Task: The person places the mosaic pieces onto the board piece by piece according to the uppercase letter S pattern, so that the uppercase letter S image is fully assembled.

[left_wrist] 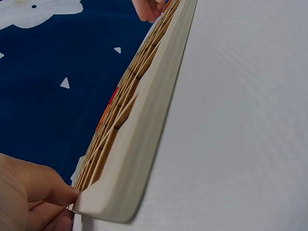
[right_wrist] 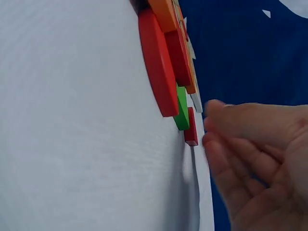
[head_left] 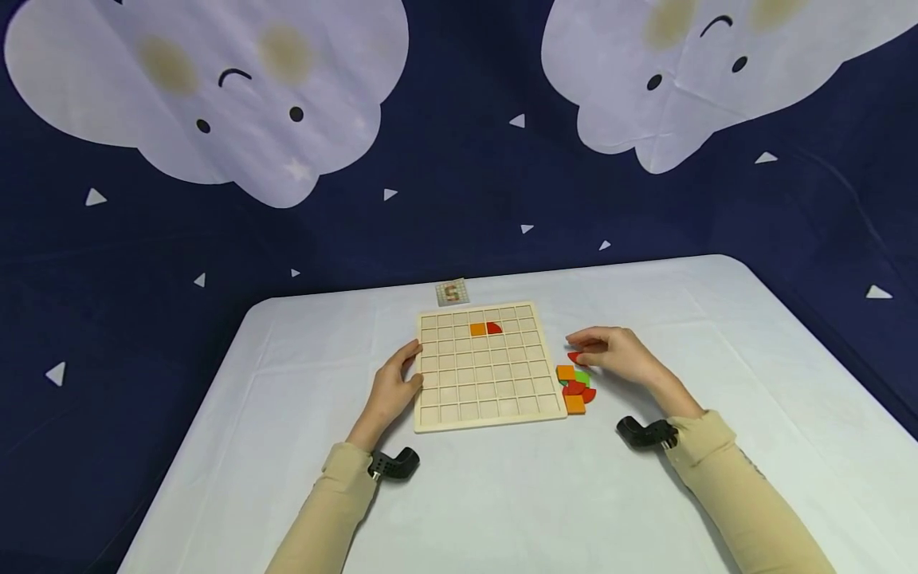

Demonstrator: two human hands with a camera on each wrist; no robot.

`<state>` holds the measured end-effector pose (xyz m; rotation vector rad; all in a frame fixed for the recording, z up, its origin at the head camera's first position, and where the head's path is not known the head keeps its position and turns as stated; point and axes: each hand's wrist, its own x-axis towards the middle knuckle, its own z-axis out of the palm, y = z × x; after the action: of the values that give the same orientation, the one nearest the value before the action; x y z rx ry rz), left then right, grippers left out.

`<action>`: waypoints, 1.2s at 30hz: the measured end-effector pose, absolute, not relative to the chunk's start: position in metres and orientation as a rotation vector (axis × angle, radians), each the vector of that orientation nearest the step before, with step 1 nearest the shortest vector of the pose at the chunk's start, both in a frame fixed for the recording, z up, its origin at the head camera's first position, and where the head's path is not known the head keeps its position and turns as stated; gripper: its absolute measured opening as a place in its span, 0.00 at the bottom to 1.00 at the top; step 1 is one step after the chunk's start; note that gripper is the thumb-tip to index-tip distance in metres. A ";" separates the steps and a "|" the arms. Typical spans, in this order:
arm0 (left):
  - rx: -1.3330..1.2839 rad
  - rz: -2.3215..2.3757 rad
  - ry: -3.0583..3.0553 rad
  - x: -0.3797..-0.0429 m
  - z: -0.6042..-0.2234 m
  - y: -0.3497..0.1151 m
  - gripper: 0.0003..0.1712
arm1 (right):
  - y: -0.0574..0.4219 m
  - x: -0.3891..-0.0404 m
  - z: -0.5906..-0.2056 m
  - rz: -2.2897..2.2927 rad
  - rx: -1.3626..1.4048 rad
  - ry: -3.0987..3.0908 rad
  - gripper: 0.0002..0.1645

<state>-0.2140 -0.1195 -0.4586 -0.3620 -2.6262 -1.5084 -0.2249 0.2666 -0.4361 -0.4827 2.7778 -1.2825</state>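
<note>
A square wooden grid board (head_left: 476, 426) lies on the table. My left hand (head_left: 393, 388) holds its left edge, with thumb and fingertips at the rim; the thumb (left_wrist: 57, 191) also shows there in the left wrist view. An orange square (head_left: 478, 329) and a red quarter-circle (head_left: 493, 328) sit side by side in the board's upper cells. Right of the board, my right hand (head_left: 622, 355) hovers with bent fingers over a red piece (head_left: 574, 357). In the right wrist view, a gap separates these fingers (right_wrist: 255, 120) from that red piece (right_wrist: 191, 127), and they hold nothing.
Beside the board's right edge lies a small pile: orange squares (head_left: 575, 405), red quarter-circles (head_left: 589, 395) and a green piece (head_left: 583, 378). A small pattern card (head_left: 453, 292) lies behind the board. A dark blue cloth with clouds (head_left: 459, 167) hangs behind the white table (head_left: 502, 502).
</note>
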 end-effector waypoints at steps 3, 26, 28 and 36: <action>-0.362 -1.513 -2.621 -0.214 -0.459 -0.120 0.35 | 0.265 -0.225 -0.440 -1.217 -0.524 2.826 0.20; -0.358 -1.497 -2.625 -0.215 -0.459 -0.120 0.34 | 0.267 -0.226 -0.439 -1.071 -0.609 2.903 0.23; -0.360 -1.496 -2.627 -0.214 -0.459 -0.119 0.34 | 0.267 -0.226 -0.441 -1.077 -0.604 2.916 0.21; -0.361 -1.497 -2.629 -0.214 -0.459 -0.119 0.34 | 0.269 -0.226 -0.445 -1.109 -0.559 2.961 0.20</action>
<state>-0.2143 -0.1194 -0.4589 -0.3613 -2.6285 -1.4974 -0.2261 0.2686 -0.4455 -0.5587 2.9608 -1.1089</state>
